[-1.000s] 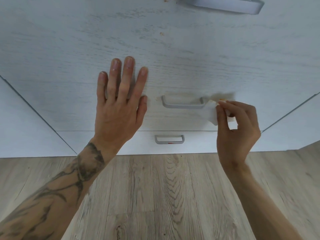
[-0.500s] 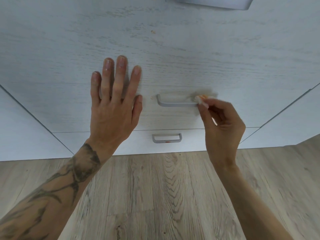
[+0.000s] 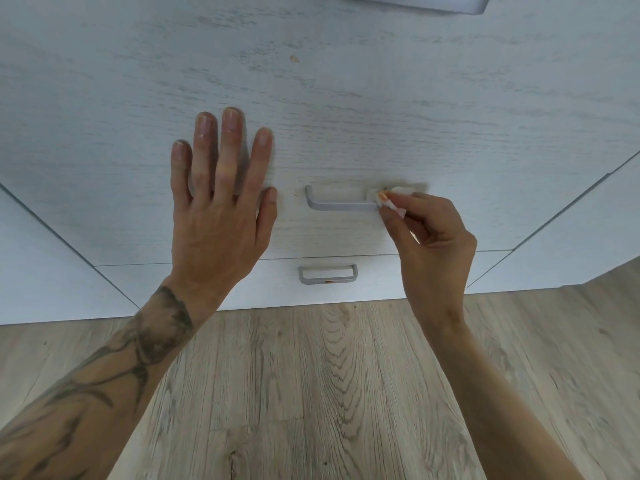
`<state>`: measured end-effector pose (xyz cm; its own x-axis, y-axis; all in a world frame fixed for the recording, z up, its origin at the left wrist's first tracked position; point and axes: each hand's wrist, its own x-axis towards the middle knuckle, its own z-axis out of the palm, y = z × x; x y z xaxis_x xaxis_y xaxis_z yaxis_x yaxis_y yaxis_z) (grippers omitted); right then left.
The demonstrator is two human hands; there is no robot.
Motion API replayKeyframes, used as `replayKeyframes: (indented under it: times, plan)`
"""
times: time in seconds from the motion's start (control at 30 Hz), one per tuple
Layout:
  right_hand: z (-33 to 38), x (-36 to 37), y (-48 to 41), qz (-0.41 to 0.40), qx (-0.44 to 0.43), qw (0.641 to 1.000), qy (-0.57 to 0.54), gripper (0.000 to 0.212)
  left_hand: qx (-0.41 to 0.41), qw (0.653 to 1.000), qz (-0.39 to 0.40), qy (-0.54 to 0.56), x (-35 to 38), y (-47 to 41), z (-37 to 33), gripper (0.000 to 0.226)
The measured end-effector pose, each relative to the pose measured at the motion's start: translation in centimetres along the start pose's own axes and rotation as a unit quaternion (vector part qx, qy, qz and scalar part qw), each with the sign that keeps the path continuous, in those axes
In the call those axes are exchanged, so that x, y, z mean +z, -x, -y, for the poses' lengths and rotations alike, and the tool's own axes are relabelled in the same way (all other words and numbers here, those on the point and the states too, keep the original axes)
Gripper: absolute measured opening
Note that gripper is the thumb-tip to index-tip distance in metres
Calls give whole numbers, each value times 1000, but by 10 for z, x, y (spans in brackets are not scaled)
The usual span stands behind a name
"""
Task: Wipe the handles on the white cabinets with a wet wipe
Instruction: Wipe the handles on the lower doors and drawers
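Note:
A white wood-grain drawer front [image 3: 346,116] fills the upper view. Its grey bar handle [image 3: 341,204] sits mid-frame. My right hand [image 3: 429,244] pinches a crumpled white wet wipe [image 3: 384,197] with an orange stain against the handle's right end. My left hand [image 3: 221,206] lies flat on the drawer front, fingers spread, just left of the handle. A smaller grey handle [image 3: 327,274] on the bottom drawer carries an orange smear on its lower bar. Part of a third handle [image 3: 433,3] shows at the top edge.
Light wood-plank floor [image 3: 329,393] lies below the cabinets. Neighbouring white cabinet fronts [image 3: 38,271] flank the drawers on both sides. A small brown speck [image 3: 294,58] marks the drawer front above my left hand.
My right hand slid the wipe left along the handle, then back to its right end. The wipe is now bunched smaller. My left hand stayed flat on the drawer.

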<state>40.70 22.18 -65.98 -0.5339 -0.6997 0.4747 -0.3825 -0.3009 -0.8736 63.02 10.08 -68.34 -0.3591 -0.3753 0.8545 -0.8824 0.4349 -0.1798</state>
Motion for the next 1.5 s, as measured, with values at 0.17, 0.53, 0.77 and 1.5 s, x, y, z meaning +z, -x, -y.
replayKeyframes:
  times: [0.17, 0.53, 0.77, 1.5]
  plan:
    - [3, 2, 3, -9, -65, 996, 59, 22, 2, 1000, -2, 0, 0, 0, 0, 71]
    - [13, 40, 8, 16, -171, 975, 140, 17, -1, 1000, 0, 4, 2, 0, 0, 71]
    - [15, 72, -7, 29, -258, 938, 230, 14, 5, 1000, 3, 3, 3, 1, 1, 76]
    - [-30, -21, 36, -10, -115, 971, 211, 11, -4, 999, 20, 43, -6, 5, -1, 66]
